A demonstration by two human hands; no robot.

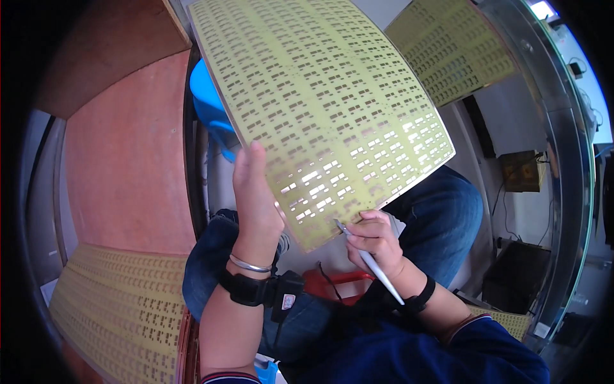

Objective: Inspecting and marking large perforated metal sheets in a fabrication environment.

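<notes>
A large yellow-green circuit board panel [307,109], covered in rows of small shiny rectangular pads, is held tilted above my lap. My left hand [254,192] grips its left edge, with the thumb on the front face and the other fingers hidden behind. In my right hand [377,242] is a slim white craft knife [382,276], held like a pen. Its metal tip points at the pads near the panel's lower corner; whether it touches the surface I cannot tell.
More patterned panels [121,307] lie stacked at lower left, beside a reddish board [128,153]. Another panel [454,51] stands at the upper right, near a glass-edged bench [563,128]. A blue stool [208,96] is behind the held panel; a red stool [336,285] shows below my lap.
</notes>
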